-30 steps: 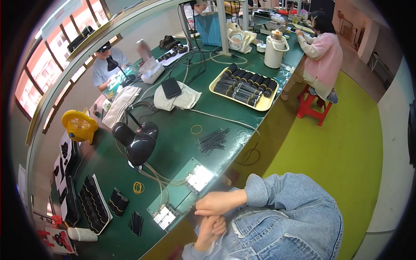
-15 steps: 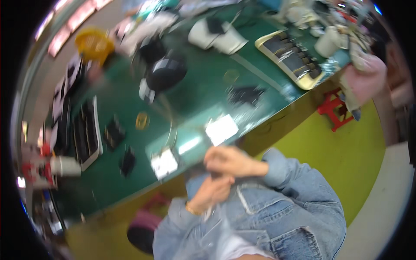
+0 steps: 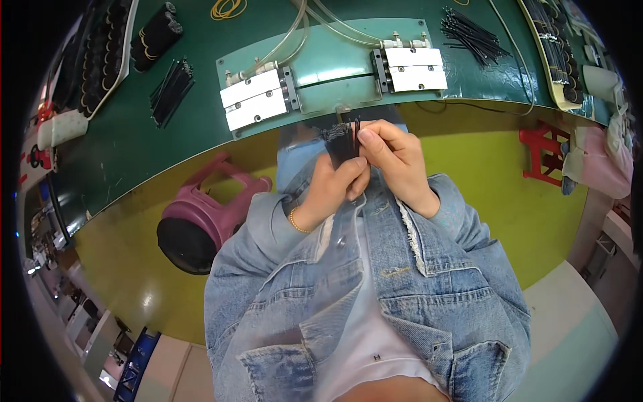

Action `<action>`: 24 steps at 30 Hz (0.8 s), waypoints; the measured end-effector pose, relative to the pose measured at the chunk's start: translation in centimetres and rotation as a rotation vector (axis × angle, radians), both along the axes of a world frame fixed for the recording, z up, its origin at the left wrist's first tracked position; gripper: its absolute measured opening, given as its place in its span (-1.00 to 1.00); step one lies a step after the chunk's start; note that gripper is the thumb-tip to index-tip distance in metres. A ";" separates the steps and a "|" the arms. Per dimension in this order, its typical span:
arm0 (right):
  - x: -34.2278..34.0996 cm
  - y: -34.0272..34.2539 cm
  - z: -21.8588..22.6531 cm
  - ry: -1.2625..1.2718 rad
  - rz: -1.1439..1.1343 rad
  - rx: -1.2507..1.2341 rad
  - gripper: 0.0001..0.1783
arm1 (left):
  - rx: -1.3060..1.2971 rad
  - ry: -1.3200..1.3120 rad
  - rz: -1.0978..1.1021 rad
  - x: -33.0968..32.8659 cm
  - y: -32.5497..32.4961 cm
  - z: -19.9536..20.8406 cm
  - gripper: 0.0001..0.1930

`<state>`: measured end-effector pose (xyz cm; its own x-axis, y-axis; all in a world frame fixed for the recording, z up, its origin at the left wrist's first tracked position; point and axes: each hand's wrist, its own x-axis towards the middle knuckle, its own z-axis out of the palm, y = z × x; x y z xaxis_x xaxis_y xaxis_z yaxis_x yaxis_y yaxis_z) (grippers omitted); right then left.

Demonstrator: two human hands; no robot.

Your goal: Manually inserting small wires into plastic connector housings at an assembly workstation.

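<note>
In my left hand (image 3: 329, 187) is a bundle of thin black strips (image 3: 340, 150) with small pale metal-looking tips, held upright in front of my jacket, just below the table's near edge. My right hand (image 3: 402, 161) pinches at the bundle's right side, thumb and forefinger on a thin black strip (image 3: 357, 131) standing slightly apart from the rest. Just beyond my hands, two silver block-shaped fixtures (image 3: 256, 102) with clear air tubes sit on a pale green plate (image 3: 328, 57). Loose black strips (image 3: 472, 37) lie right of it, and another pile (image 3: 172, 92) lies left.
A tray of banded black bundles (image 3: 107, 57) stands at the left, another tray (image 3: 556, 50) at the far right. A rolled black bundle (image 3: 156, 35) and yellow rubber bands (image 3: 229, 8) lie on the green table. Below are a purple stool (image 3: 211, 208) and a red stool (image 3: 544, 154).
The view has swung down and turned toward my hands, and the blur is gone. My hands, earlier close together, now show the black bundle with the right fingers pinching its edge.
</note>
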<state>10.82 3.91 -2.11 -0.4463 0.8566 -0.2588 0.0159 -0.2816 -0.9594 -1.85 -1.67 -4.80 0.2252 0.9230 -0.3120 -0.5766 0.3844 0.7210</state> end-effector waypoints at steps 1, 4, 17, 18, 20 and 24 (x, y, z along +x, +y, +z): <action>0.0 0.1 0.2 -0.005 -0.003 -0.006 -0.83 | 0.025 0.057 0.018 0.0 0.0 0.1 -0.84; -0.2 -0.1 0.3 0.120 0.002 -0.077 -0.77 | 0.013 0.107 0.061 0.4 0.1 0.8 -0.83; -1.9 1.2 -0.2 0.220 0.021 -0.314 -0.72 | 0.101 0.189 0.286 1.2 0.2 -0.7 -0.73; -1.9 1.3 -0.2 0.200 0.027 -0.299 -0.71 | 0.098 0.189 0.285 1.3 0.2 -0.7 -0.73; -2.0 1.4 -0.3 0.160 0.040 -0.270 -0.69 | 0.113 0.214 0.291 1.4 0.4 -0.6 -0.74; -2.0 1.5 -0.5 0.157 0.045 -0.281 -0.69 | 0.139 0.230 0.281 1.3 0.4 -0.8 -0.76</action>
